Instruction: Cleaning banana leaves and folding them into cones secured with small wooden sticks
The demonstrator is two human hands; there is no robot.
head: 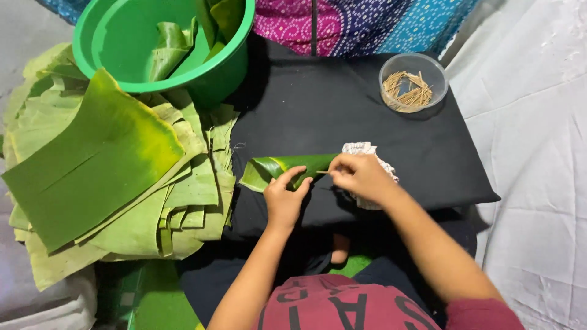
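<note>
A rolled banana-leaf parcel [278, 168] lies on a black cloth-covered board [342, 104]. My left hand [284, 195] presses down on the middle of the roll with fingers curled over it. My right hand [361, 176] pinches the roll's right end, with what looks like a thin wooden pick between its fingertips. Under my right hand lies a white crumpled cloth [365, 148], partly hidden.
A stack of cut banana leaves [110, 177] sits to the left. A green plastic tub [122, 43] with leaf pieces stands at top left. A small clear bowl of wooden picks [413, 82] sits at the board's far right corner. White sheeting [538, 153] covers the right side.
</note>
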